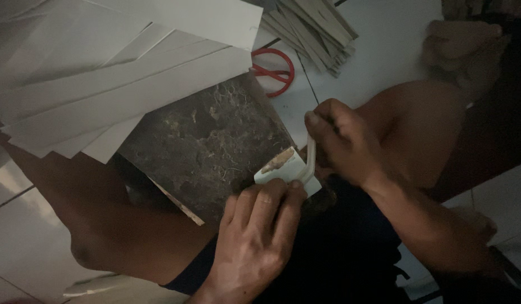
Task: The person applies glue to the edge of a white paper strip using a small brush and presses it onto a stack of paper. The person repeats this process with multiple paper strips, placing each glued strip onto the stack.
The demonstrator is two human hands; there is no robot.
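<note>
My left hand [255, 233] grips a small white cup-like container [285, 169] from below, fingertips on its rim. Brownish paste shows on the container's upper edge. My right hand [342, 141] pinches a thin white stick or handle [311, 157] that runs down into the container. Both hands meet over the near corner of a dark mottled slab [209, 141] resting across my bare legs.
Several pale paper sheets [103, 79] fan over the slab's far side. Red-handled scissors [274, 70] lie on the white tiled floor [384, 45]. A bundle of tan strips [311, 28] sits beyond them. A folded tan object [463, 48] lies at upper right.
</note>
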